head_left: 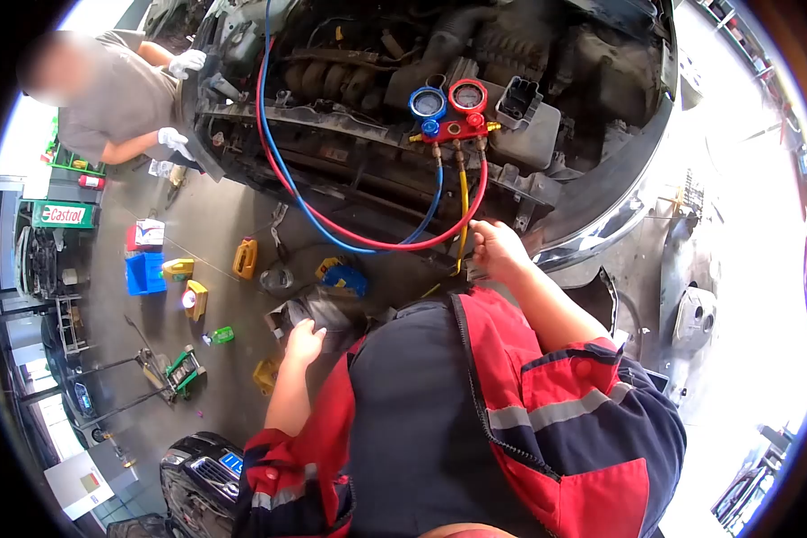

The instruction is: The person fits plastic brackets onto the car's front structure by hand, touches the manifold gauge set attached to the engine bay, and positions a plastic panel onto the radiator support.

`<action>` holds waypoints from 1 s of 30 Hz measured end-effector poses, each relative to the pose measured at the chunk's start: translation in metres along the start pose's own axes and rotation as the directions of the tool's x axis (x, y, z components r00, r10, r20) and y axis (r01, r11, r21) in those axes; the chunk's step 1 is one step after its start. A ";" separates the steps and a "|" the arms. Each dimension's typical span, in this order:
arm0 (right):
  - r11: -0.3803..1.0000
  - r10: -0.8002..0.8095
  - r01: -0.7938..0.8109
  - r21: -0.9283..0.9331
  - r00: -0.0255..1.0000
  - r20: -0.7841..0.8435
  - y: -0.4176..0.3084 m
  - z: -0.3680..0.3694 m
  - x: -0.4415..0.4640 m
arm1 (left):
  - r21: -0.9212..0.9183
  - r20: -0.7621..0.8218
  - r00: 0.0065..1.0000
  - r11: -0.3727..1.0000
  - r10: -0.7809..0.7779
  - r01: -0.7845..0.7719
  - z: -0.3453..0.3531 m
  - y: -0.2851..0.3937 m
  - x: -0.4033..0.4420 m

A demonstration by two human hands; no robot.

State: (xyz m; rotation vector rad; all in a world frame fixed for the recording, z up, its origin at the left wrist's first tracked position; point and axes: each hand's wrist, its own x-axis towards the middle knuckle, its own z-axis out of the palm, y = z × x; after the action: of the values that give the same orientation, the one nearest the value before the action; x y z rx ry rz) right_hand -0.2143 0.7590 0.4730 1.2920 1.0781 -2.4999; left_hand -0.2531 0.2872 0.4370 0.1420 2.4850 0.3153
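My right hand (498,248) is closed, its fingertips beside the yellow hose (464,202) and just below the red hose (435,242); what they hold is too small to make out. My left hand (305,343) hangs lower left, thumb apart from loosely bent fingers, with nothing seen in it. Above my right hand, a red gauge manifold (453,132) with a blue gauge (428,103) and a red gauge (468,96) stands at the front of the open engine bay. A blue hose (314,211) loops left alongside the red one.
At the upper left, a person in white gloves (186,63) stands by the car. Bottles, a blue box (145,273) and a green jack (184,370) are on the floor at left. The car's front corner (592,238) curves past my right arm.
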 end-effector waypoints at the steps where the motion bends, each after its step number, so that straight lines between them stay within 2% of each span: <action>1: 0.998 0.036 -0.037 0.046 0.999 0.034 -0.003 0.002 0.003 | -0.006 -0.013 1.000 1.000 -0.012 0.011 -0.007 0.010 0.003; 3: 0.994 0.064 -0.075 0.086 0.990 0.124 -0.008 0.001 0.011 | -0.083 -0.023 1.000 0.996 0.015 -0.017 -0.021 0.031 0.008; 6: 0.988 0.063 -0.097 0.123 0.965 0.255 -0.015 0.006 0.011 | 0.003 0.031 0.996 0.997 0.082 -0.082 -0.048 0.063 0.007; 9: 0.986 0.143 -0.157 0.049 0.966 0.217 -0.026 0.012 0.005 | -0.013 -0.148 0.962 0.972 0.230 -0.234 -0.040 0.051 0.011; 12: 0.986 0.158 -0.144 -0.078 0.964 0.216 -0.028 0.012 0.022 | 0.023 -0.146 0.938 0.949 0.316 -0.316 -0.045 0.049 0.017; 14: 0.971 0.158 -0.122 -0.204 0.972 0.173 -0.032 0.018 0.022 | -0.260 -0.017 0.988 0.954 0.153 -0.152 -0.061 0.066 0.011; 15: 0.974 0.172 -0.138 -0.180 0.966 0.191 -0.034 0.021 0.017 | -0.390 0.065 0.994 0.919 0.083 -0.051 -0.068 0.076 0.012; 16: 0.975 0.185 -0.153 -0.161 0.961 0.208 -0.039 0.025 0.010 | -0.392 0.129 0.989 0.920 0.072 -0.016 -0.069 0.071 0.019; 17: 0.976 0.195 -0.166 -0.144 0.955 0.225 -0.044 0.029 0.003 | -0.449 0.068 0.983 0.885 0.169 -0.121 -0.058 0.052 0.030; 19: 0.988 0.149 -0.131 -0.085 0.953 0.263 -0.055 0.038 -0.010 | -0.557 0.158 0.984 0.830 0.077 0.025 -0.065 0.057 0.036; 20: 0.992 0.127 -0.115 -0.060 0.954 0.271 -0.062 0.043 -0.017 | -0.683 0.087 0.979 0.727 0.182 -0.075 -0.048 0.037 0.053; 21: 0.994 0.107 -0.102 -0.033 0.955 0.277 -0.067 0.047 -0.024 | -0.700 0.183 0.971 0.713 0.151 0.021 -0.054 0.035 0.059; 23: 0.997 0.074 -0.078 0.002 0.959 0.273 -0.078 0.053 -0.032 | -0.643 0.165 0.975 0.766 0.151 -0.010 -0.059 0.040 0.072; 24: 0.997 0.069 -0.075 0.011 0.959 0.274 -0.082 0.054 -0.034 | -0.692 0.161 0.954 0.718 0.254 -0.074 -0.064 0.045 0.078; 28: 0.997 0.067 -0.075 0.022 0.967 0.248 -0.091 0.061 -0.039 | -0.829 0.147 0.906 0.549 0.397 -0.106 -0.080 0.088 0.094; 29: 0.997 0.068 -0.077 0.028 0.967 0.245 -0.091 0.063 -0.040 | -0.805 0.140 0.902 0.577 0.409 -0.138 -0.077 0.091 0.103; 30: 0.997 0.072 -0.079 0.018 0.970 0.234 -0.090 0.062 -0.038 | -0.822 0.145 0.874 0.549 0.463 -0.155 -0.074 0.095 0.112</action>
State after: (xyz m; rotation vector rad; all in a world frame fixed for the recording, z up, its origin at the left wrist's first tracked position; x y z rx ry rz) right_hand -0.2688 0.7776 0.5740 0.9928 0.9265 -2.5383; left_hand -0.3844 0.3848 0.4554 0.2465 1.7298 1.4020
